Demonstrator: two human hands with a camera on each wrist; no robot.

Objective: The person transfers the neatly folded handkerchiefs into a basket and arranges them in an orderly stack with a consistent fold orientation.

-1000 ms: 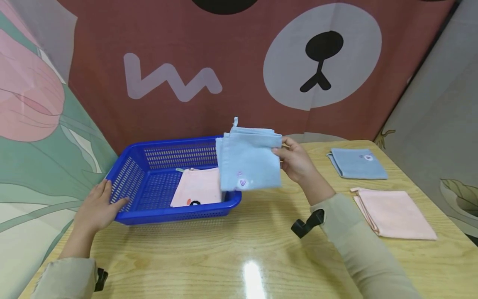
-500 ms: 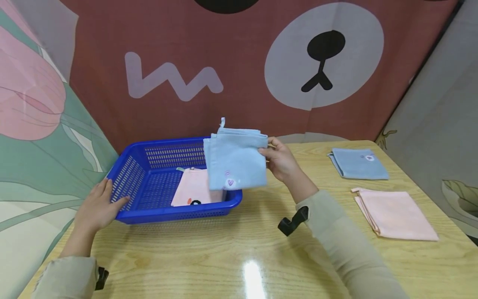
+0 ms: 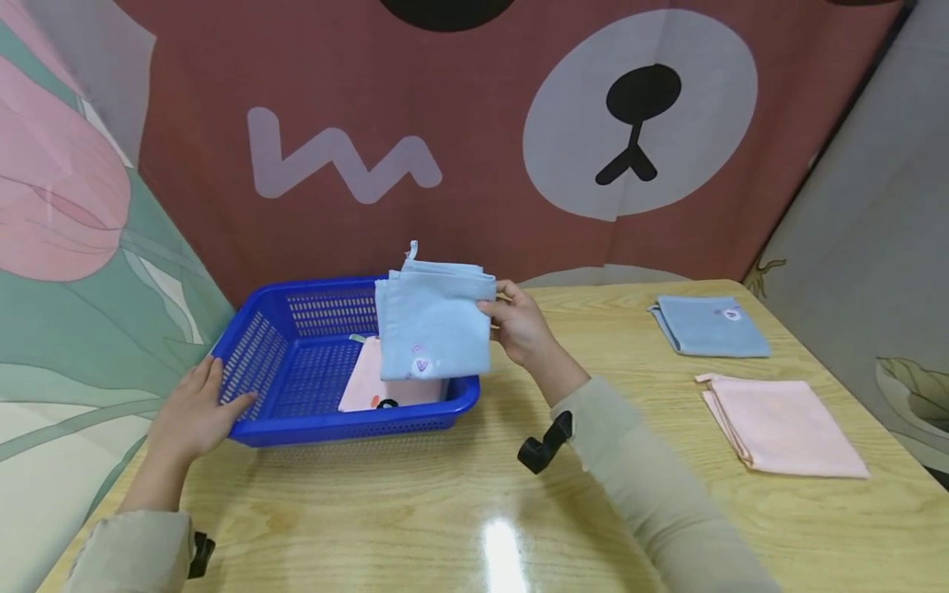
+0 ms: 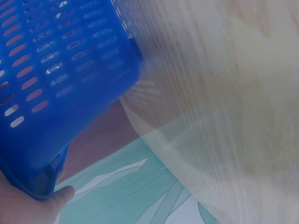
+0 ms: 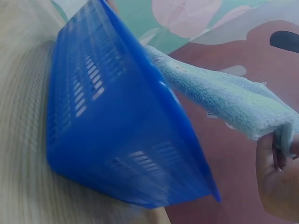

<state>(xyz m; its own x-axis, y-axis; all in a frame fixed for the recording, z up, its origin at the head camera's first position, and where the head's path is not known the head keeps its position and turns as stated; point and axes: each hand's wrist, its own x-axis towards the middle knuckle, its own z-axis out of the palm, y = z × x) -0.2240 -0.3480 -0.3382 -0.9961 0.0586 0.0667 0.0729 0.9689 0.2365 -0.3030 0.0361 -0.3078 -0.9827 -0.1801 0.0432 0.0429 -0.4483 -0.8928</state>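
A folded light blue hand towel (image 3: 437, 325), with a small purple embroidered motif and a hanging loop, is held up over the right part of the blue plastic basket (image 3: 348, 428). My right hand (image 3: 521, 325) pinches its right edge between thumb and fingers. In the right wrist view the towel (image 5: 219, 95) shows a fluffy underside above the basket's rim (image 5: 180, 119). My left hand (image 3: 194, 408) grips the basket's front left corner, thumb over the rim. Inside the basket lies a folded pink towel (image 3: 363, 383), partly hidden behind the blue one.
On the right of the wooden table (image 3: 371, 519) lie another folded blue towel (image 3: 712, 327) and a folded pink towel (image 3: 786, 426). Behind the table hangs a reddish-brown cloth (image 3: 482, 107) with a bear's face.
My right hand has moved left with the light blue towel, farther over the basket, so it covers more of the pink towel inside. The left hand and basket have stayed put.
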